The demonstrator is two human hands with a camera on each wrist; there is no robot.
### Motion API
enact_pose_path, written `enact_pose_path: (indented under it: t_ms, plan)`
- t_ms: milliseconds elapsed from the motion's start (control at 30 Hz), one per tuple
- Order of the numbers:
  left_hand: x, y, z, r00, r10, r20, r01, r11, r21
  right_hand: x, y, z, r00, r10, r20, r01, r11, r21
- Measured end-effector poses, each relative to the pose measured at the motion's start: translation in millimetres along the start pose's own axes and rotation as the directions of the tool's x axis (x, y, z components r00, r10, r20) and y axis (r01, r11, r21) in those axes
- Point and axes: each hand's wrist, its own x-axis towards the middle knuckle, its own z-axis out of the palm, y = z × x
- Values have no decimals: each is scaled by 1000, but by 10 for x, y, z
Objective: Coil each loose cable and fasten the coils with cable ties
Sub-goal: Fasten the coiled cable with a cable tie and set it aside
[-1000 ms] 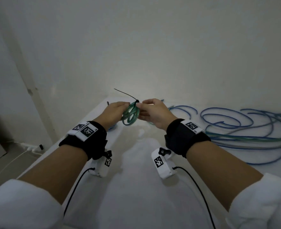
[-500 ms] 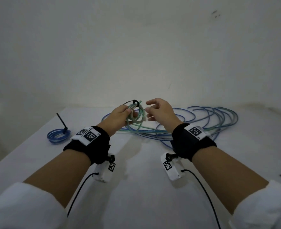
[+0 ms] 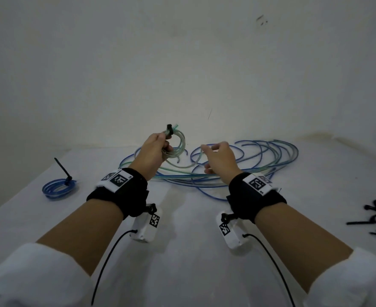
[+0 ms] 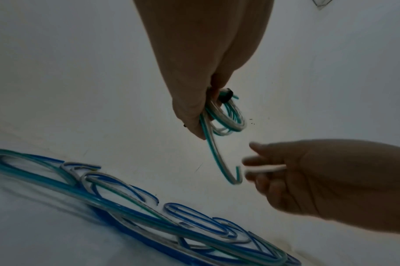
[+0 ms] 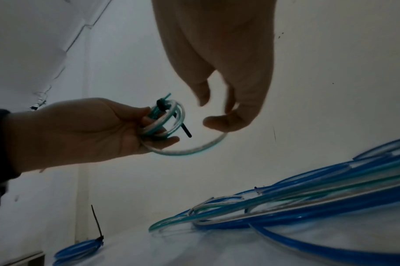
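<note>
Covering most of view: white bench (image 3: 182, 273), carrying everything else.

Sprawling across far centre/right of bench: loose blue & green cables (image 3: 260, 160), tangled in wide overlapping loops, not yet coiled. Looking light, springy, smooth-jacketed — prob. wanting to unwind if let go; best taken near a free end, then loops pinned where they cross.

Lying at far left of bench: blue coil (image 3: 58, 189), already fastened, black tie tail sticking up. Spare black cable ties (image 3: 375, 220) piled at right edge.

Holding up over bench, between the two: left hand (image 3: 151, 154), fingers curled round small green coil (image 3: 176, 144), gripping loops together beside black cable tie (image 3: 169, 129) cinched at top. Tie tail poking out below, in right wrist view.

Hanging from coil: loose green end (image 4: 219, 162), curving down toward right hand (image 3: 221, 160).

Right hand just beside coil, not touching it; fingers (image 5: 219, 124) half-curled, narrow gap, seemingly pinching that loose end — blurred, cannot tell for sure.

Stray end likely needing tucking; slick jacket may slip from light pinch.
</note>
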Motion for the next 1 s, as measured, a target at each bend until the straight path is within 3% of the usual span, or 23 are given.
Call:
enact_pose_path:
  t_ms: [100, 200, 367, 467, 633, 1000]
  plan:
    - [12, 35, 10, 1000, 14, -25, -17, 992, -129, -17, 68, -36, 973, 184, 141, -200, 974, 110]
    - [6, 25, 22, 1000, -7, 11, 9, 982, -186, -33, 94, 5, 947, 87, 308, -173, 949, 262]
    - [-43, -25, -78, 996, -21, 88, 19, 1000, 17, -6, -31, 52, 985, -59, 162, -13, 910, 414]
    - [-59, -42, -148, 995, 7, 103, -25, 984, 176, -34, -82, 55, 977, -170, 129, 111, 921, 375]
    - [-65, -23, -207, 990, 30, 137, -61, 972, 228, -93, -88, 103, 933, -335, 134, 291, 918, 268]
    - [-82, -12, -276, 966, 85, 246, -178, 905, 386, -86, -127, 178, 885, -423, 192, 411, 906, 101]
